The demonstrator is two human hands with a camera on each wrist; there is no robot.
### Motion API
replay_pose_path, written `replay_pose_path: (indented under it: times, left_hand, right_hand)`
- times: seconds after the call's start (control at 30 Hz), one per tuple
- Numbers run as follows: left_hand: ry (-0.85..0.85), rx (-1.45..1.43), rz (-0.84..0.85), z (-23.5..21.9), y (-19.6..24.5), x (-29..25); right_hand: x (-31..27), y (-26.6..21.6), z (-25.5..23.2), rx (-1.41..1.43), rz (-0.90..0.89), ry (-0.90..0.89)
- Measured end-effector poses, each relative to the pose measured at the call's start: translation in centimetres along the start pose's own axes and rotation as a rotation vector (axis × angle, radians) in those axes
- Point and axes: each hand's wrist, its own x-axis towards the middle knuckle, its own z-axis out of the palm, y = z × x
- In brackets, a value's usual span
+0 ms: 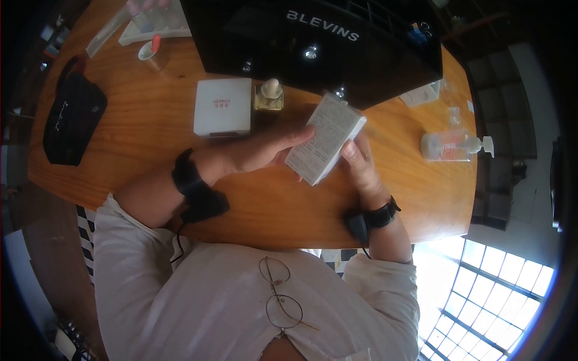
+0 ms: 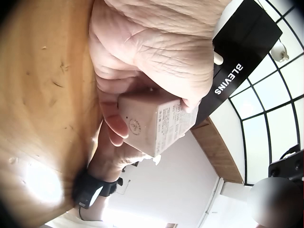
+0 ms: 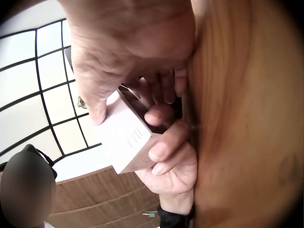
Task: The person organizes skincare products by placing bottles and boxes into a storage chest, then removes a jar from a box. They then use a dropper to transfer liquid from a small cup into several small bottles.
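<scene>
Above the table's middle, both hands hold a small white box (image 1: 325,138), its face covered in fine print and tilted up. The left hand (image 1: 256,150) grips its left side, thumb on the printed face; in the left wrist view the left hand (image 2: 152,52) has its fingers curled under the box (image 2: 142,123). The right hand (image 1: 363,168) holds the right edge with its thumb. In the right wrist view the right hand (image 3: 128,52) presses its thumb on the box (image 3: 126,137), and the left hand's fingertips touch the near end.
A white square box (image 1: 223,107) and a gold-based bottle (image 1: 269,96) stand left of the held box. Behind is a black BLEVINS case (image 1: 301,42). A pump bottle (image 1: 448,146) lies at right; a black pouch (image 1: 75,120) and a white cup (image 1: 152,55) are at left.
</scene>
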Motion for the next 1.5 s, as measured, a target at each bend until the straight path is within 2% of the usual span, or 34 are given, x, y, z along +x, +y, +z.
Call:
replay_pose_path:
  times: [0.1, 0.2, 0.3, 0.4, 0.5, 0.6, 0.7, 0.8, 0.93, 1.1, 1.3, 1.5]
  left_hand:
    - [0.075, -0.039, 0.020, 0.7, -0.7, 0.3]
    - [0.017, -0.127, 0.039, 0.7, -0.1, 0.5]
    - [0.107, -0.145, 0.011, 0.7, -0.3, 0.7]
    - [0.131, -0.002, 0.030, 0.7, -0.7, 0.6]
    - [0.118, 0.315, 0.019, 1.9, 1.4, 0.2]
    - [0.121, 0.419, 0.079, 1.8, 1.0, 1.0]
    - [0.166, 0.278, 0.075, 1.6, 0.6, 0.9]
    - [0.168, 0.188, 0.090, 1.7, 0.4, 1.2]
    - [0.142, 0.122, 0.099, 0.8, -0.5, 1.7]
    - [0.120, 0.048, 0.088, 1.1, 0.4, 1.5]
    - [0.129, 0.054, 0.129, 0.8, -0.2, 1.6]
    - [0.115, 0.123, 0.101, 0.6, -0.3, 1.5]
  right_hand:
    - [0.5, -0.8, 0.8, 0.036, -0.054, 0.020]
    - [0.3, -0.2, 0.4, -0.019, -0.016, 0.079]
    - [0.3, 0.2, 0.2, -0.061, -0.072, 0.102]
    - [0.0, -0.3, 0.4, -0.075, -0.060, 0.133]
    - [0.2, -0.1, -0.1, -0.238, -0.113, 0.121]
    - [0.3, 0.1, 0.0, -0.157, -0.128, 0.121]
    - [0.5, 0.6, -0.5, -0.091, -0.113, 0.085]
    - [0.2, -0.5, -0.1, -0.013, -0.018, 0.044]
    - [0.5, -0.5, -0.4, -0.019, -0.027, 0.006]
    - [1.0, 0.1, -0.5, 0.011, -0.035, -0.030]
    - [1.1, 0.1, -0.5, 0.006, -0.015, -0.034]
    - [1.0, -0.3, -0.3, -0.010, -0.024, -0.050]
